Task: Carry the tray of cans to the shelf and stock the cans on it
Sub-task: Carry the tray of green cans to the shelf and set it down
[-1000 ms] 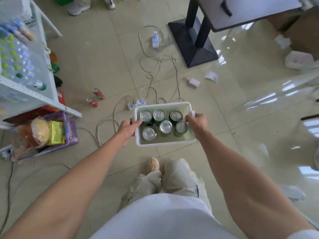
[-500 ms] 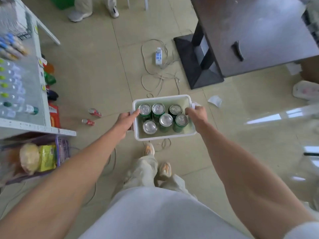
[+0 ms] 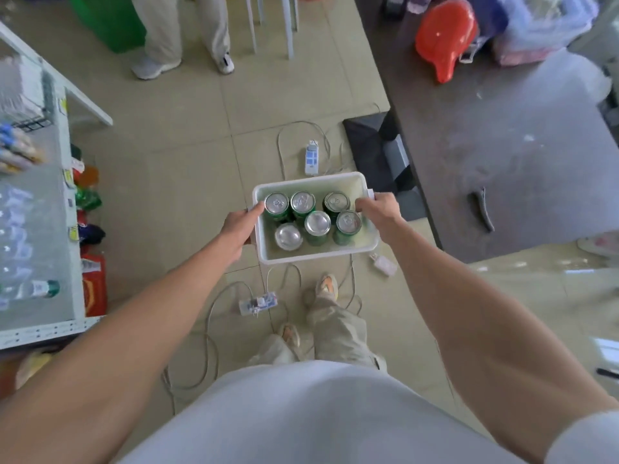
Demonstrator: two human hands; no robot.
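I hold a white plastic tray (image 3: 313, 257) in front of me, above the tiled floor. Several green cans (image 3: 317, 223) with silver tops stand upright inside it. My left hand (image 3: 239, 226) grips the tray's left handle and my right hand (image 3: 380, 212) grips its right handle. The white shelf (image 3: 40, 316) stands at my left, with bottles lying on its glass top and snack packs on lower levels.
A dark table (image 3: 495, 162) on a black base stands close at the right. White cables and power strips (image 3: 258, 304) lie on the floor by my feet. Another person's legs (image 3: 181, 35) stand ahead, beside white chair legs. A red helmet (image 3: 445, 35) rests on the table.
I have walked forward carrying the tray. The shelf and table now lie nearer alongside me, and the red cans on the floor have passed out of view.
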